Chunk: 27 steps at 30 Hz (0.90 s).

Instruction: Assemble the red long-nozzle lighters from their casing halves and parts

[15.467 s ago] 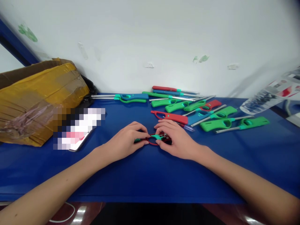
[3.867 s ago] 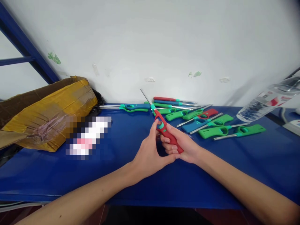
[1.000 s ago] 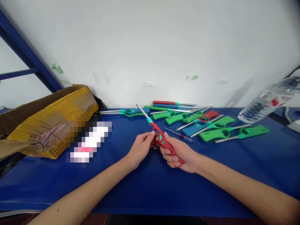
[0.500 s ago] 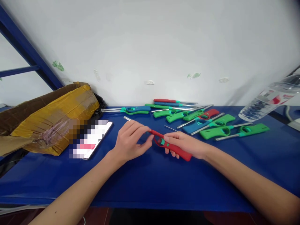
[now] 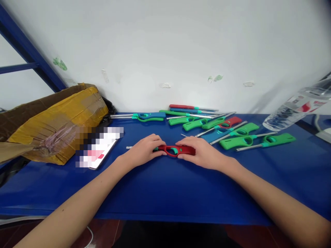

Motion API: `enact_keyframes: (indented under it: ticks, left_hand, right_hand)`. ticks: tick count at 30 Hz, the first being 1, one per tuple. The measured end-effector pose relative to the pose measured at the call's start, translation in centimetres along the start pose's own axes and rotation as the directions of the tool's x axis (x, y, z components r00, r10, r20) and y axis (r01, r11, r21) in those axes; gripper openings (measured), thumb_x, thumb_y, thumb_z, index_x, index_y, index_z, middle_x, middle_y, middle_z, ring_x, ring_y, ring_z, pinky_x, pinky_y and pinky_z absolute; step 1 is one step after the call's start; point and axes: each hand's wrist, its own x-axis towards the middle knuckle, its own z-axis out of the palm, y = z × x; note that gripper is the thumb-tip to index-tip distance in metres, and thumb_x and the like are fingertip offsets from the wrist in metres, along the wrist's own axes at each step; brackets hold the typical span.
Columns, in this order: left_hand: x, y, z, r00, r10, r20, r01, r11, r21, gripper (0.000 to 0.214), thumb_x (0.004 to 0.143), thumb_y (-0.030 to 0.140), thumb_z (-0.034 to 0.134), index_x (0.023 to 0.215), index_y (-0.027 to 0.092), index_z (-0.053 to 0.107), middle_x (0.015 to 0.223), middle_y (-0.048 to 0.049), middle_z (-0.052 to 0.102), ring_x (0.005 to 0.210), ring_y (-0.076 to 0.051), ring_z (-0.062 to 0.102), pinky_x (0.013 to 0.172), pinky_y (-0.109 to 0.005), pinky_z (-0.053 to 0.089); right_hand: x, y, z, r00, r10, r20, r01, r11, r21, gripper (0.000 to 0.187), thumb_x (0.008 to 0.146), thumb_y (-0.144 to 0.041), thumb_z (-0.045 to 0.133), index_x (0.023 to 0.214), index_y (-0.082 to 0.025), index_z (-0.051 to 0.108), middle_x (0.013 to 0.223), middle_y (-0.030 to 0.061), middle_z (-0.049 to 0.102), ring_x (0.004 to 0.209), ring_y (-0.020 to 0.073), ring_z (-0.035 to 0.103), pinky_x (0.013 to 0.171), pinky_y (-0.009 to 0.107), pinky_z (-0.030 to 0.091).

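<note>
Lighter (image 5: 185, 150) with a red body lies crosswise between both hands, its turquoise trigger (image 5: 176, 151) exposed in the gap and its metal tube (image 5: 129, 147) showing beyond the left hand (image 5: 146, 150); whether it rests on the desk (image 5: 165, 193) or hangs just above, I cannot tell. The left fingers are closed in a pinch around the neck, while the right hand (image 5: 204, 153) clasps the handle's far end, fingers on the far edge and thumb on the near one. The step in hand looks like a two-ended steadying of the lighter; any next move, I judge, calls for even pressure from both sides so the body does not twist. Just past the right hand pokes a thin metal rod (image 5: 183, 135), then come the scattered lighters (image 5: 234, 142), with a phone (image 5: 110, 148) and taped box (image 5: 59, 127) leftward and a bottle (image 5: 287, 110) rightward.
</note>
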Motion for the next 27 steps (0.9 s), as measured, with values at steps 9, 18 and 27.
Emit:
enact_keyframes:
  ticks: [9, 18, 27]
  left_hand:
    - [-0.4, -0.7, -1.1, 0.998, -0.066, 0.010, 0.065, 0.996, 0.068, 0.027, 0.095, 0.037, 0.055, 0.110, 0.020, 0.069, 0.102, -0.0083, 0.064, 0.097, -0.022, 0.057, 0.084, -0.033, 0.047]
    - [-0.4, -0.6, -1.0, 0.996, -0.084, -0.032, 0.089, 0.981, 0.172, 0.026, 0.095, 0.032, 0.052, 0.105, 0.020, 0.073, 0.098, -0.0081, 0.065, 0.091, -0.021, 0.059, 0.077, -0.031, 0.047]
    - [-0.1, -0.2, 0.1, 0.995, -0.077, -0.067, 0.084, 0.991, 0.100, 0.024, 0.095, 0.033, 0.053, 0.103, 0.020, 0.072, 0.098, -0.0074, 0.064, 0.091, -0.021, 0.058, 0.079, -0.032, 0.046]
  right_hand:
    - [0.0, 0.8, 0.4, 0.993, -0.116, -0.010, 0.114, 0.989, -0.099, 0.036, 0.098, -0.042, 0.048, 0.124, -0.025, 0.066, 0.111, 0.0108, 0.067, 0.103, 0.0277, 0.060, 0.090, 0.046, 0.051]
    - [-0.1, 1.4, 0.6, 0.984, -0.169, -0.054, 0.157, 0.970, -0.184, 0.034, 0.097, -0.039, 0.050, 0.124, -0.024, 0.065, 0.114, 0.0116, 0.066, 0.106, 0.0282, 0.059, 0.091, 0.046, 0.051]
    - [0.6, -0.6, 2.0, 0.985, -0.165, -0.046, 0.146, 0.948, -0.284, 0.041, 0.098, -0.040, 0.048, 0.132, -0.020, 0.058, 0.116, 0.0129, 0.065, 0.108, 0.0285, 0.060, 0.098, 0.050, 0.049]
